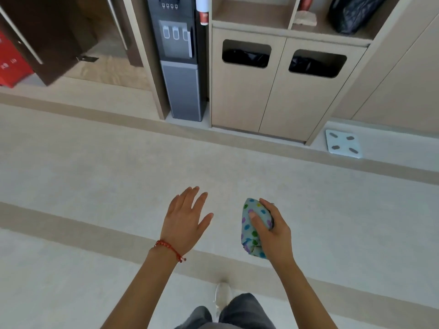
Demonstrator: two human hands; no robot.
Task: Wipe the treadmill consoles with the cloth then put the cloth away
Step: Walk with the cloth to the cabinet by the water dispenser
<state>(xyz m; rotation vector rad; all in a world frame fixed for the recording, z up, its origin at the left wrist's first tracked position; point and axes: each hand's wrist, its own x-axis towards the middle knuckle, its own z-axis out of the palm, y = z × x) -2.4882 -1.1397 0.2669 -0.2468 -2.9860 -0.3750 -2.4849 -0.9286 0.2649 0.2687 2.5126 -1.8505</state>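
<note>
Nearest the camera, dark trouser legs and a pale shoe (223, 293) stand on the light floor (95, 174), which is crossed by tan bands. Above them both forearms reach forward. The left hand (184, 222), with a red cord bracelet (169, 249) at the wrist, hangs flat with fingers straight and spread, holding nothing. The right hand (273, 230) grips the cloth (253, 227), bunched into a wad, thumb pressed across its front and fingers curled behind; the cloth is pale blue-green with coloured dots and is carried in the air, touching nothing else.

The cloth looks soft, light and limp, so it should squash in the fist without slipping; a loose corner could trail, so a hold round the bunched middle suits it best.

Further off, a white bathroom scale (343, 143) lies on the floor by the wall unit. Against the wall stand a grey water dispenser (181, 67) and, just beside it, a cabinet (273, 91) with two bin openings lined in black. Open shelves above hold a dark bag (351, 13). No treadmill console is in view.
</note>
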